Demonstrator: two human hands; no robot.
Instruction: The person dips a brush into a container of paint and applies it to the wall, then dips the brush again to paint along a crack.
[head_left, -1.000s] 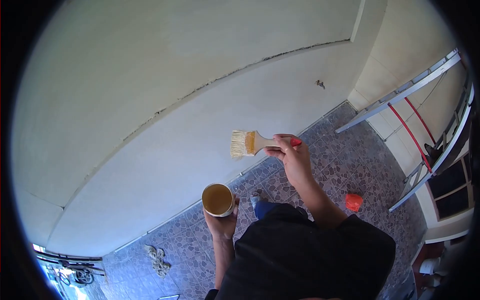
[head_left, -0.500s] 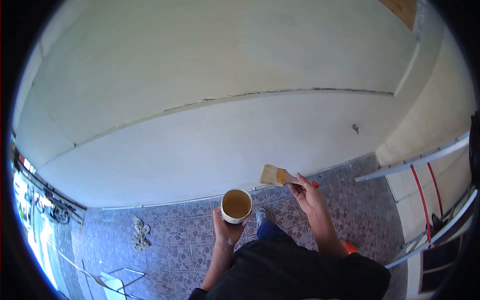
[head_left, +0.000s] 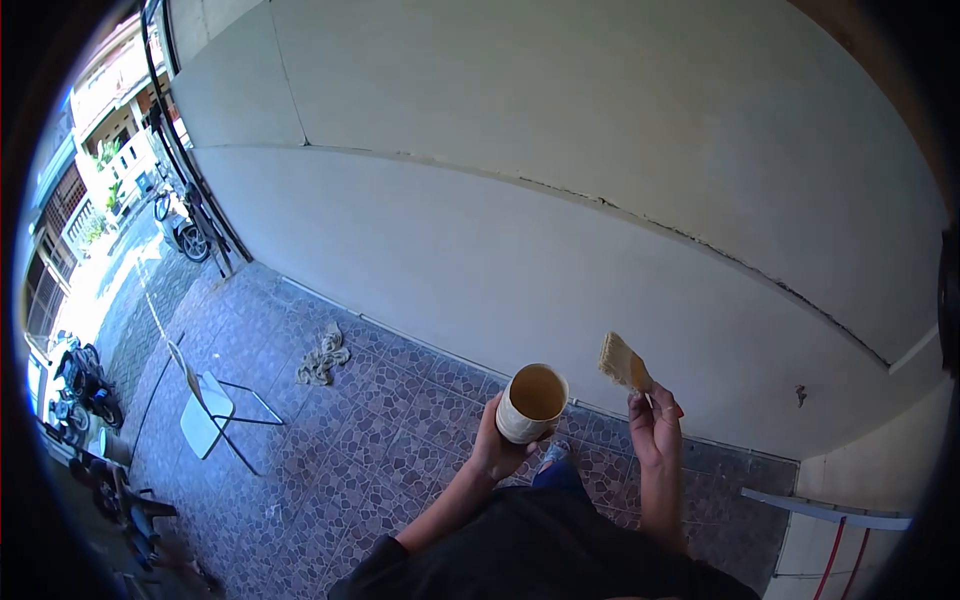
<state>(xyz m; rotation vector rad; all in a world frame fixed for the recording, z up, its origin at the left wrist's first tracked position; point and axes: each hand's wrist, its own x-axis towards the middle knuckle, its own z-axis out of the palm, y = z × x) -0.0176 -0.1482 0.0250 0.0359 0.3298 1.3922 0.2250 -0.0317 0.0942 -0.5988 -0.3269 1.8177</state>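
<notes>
A white cup (head_left: 515, 418) with yellowish-brown liquid or staining inside rests upright in my left hand (head_left: 492, 446), whose fingers wrap round its side. My right hand (head_left: 656, 428) is closed on the handle of a wide paintbrush (head_left: 625, 364). Its pale bristles point up and to the left, to the right of the cup and apart from it. Behind both stands a wall (head_left: 480, 260) with a grey-green upper part and a whiter lower part. A cracked ledge line runs between the two parts.
A crumpled cloth (head_left: 324, 355) lies on the patterned tile floor (head_left: 370, 470). A white folding chair (head_left: 210, 415) stands to the left. Motorbikes (head_left: 85, 385) are farther left, by the street. A ladder (head_left: 820, 508) is at the lower right, and a small tap (head_left: 800, 395) sticks out of the wall.
The view has swung left, bringing the chair, motorbikes and street into fuller sight. My hands still hold the cup and the paintbrush, and the brush now points more upward.
</notes>
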